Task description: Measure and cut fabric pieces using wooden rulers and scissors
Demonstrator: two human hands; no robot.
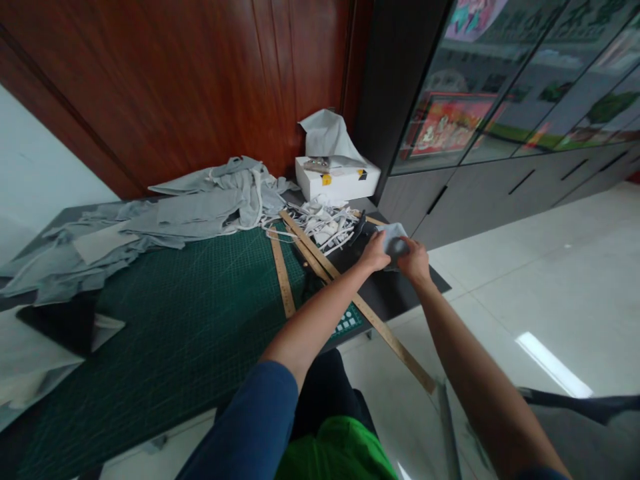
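At the tabletop's [200,320] far edge, about one o'clock from the green cutting mat [165,333], both hands pinch a small grey fabric piece [395,239]: left hand [376,252] at nine o'clock, right hand [414,261] at four. This looks like handling one cut piece, which next calls for a steady two-handed hold clear of the white scraps [325,223].

It looked like a sewing workroom: grey cloth [200,207] lay heaped on a green cutting mat [190,313], wooden rulers [283,273] and scraps [325,223] beside it.
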